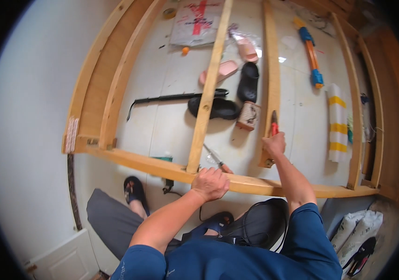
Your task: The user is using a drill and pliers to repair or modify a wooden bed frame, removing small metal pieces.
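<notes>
"So, held what in the right hand [275, 143], and where?"

"Held a red-handled tool [274, 124], dark and narrow toward the tip, aimed away along the right-hand middle slat [272, 70], close to its near end. Couldn't tell whether touching the wood or just above"

"Had fingers spread, or folded?"

"Had right fingers folded round the red handle, pressed together as far as visible; couldn't make out every fingertip. Had left hand [210, 184] bent over the front rail [255, 185], right beside the foot of the left-hand middle slat [210, 86], fingers close together, tips out of sight"

"Judged the tool heavy, or light?"

"Judged light enough for one hand, stiff throughout, hardly fragile. Seemed likeliest to slip under a damp palm; called for a firm hold on the red part, clear of the dark tip"

"And judged the slat how?"

"Judged stiff and moderately light, but long enough to swing awkwardly from one end. Looked hard-edged, not very slippery, perhaps prone to splinters. Called for a hold by both long edges, off the metal fitting [269, 163] at the near end, and nearer the middle for balance"

"Noticed anything below?"

"Saw an orange-handled tool [217, 158] on the floor [171, 133], just beyond the front rail"
</notes>
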Demonstrator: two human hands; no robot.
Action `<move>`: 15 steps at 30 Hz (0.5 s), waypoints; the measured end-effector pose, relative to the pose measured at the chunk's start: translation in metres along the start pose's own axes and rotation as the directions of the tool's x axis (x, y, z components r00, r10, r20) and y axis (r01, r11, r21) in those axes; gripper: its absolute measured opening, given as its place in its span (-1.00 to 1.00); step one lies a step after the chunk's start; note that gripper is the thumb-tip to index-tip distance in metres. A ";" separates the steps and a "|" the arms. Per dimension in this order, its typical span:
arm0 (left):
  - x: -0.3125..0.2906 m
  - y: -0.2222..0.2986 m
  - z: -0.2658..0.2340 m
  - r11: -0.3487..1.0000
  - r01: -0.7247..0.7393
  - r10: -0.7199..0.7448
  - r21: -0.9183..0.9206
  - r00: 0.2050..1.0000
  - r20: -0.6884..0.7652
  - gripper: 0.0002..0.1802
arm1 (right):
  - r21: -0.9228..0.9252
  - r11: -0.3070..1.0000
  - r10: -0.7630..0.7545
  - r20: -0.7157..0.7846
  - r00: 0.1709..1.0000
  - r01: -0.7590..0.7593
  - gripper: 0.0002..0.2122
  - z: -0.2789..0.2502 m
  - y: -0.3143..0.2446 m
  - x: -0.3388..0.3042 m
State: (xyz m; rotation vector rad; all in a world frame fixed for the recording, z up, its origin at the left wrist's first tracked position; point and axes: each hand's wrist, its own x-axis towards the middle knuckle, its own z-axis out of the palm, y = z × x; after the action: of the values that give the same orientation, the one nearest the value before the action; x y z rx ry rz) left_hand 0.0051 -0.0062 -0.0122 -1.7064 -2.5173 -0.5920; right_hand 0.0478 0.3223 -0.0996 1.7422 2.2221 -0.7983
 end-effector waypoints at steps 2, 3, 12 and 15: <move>0.001 0.002 -0.001 1.000 -0.016 0.016 0.000 1.000 0.012 -0.74 | 0.022 0.999 -0.047 -0.013 0.999 0.047 -0.26 -0.013 -0.005 -0.007; 0.001 0.003 -0.001 1.000 0.001 -0.001 0.014 0.999 0.043 -0.73 | 0.019 0.999 -0.048 -0.036 0.998 0.049 -0.26 -0.018 -0.008 -0.012; -0.003 0.002 -0.002 1.000 -0.021 0.021 -0.002 1.000 -0.016 -0.73 | -0.005 0.978 -0.208 -0.027 0.978 0.208 -0.28 -0.104 -0.051 -0.083; -0.003 0.001 0.000 0.999 -0.044 0.043 -0.021 0.998 -0.052 -0.74 | 0.012 0.965 -0.261 -0.005 0.965 0.261 -0.27 -0.120 -0.060 -0.122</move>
State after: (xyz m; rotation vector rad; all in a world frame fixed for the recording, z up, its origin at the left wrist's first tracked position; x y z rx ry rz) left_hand 0.0071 -0.0087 -0.0125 -1.7245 -2.4414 -0.6543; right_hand 0.0450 0.2746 0.0757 1.4739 2.4876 -0.8638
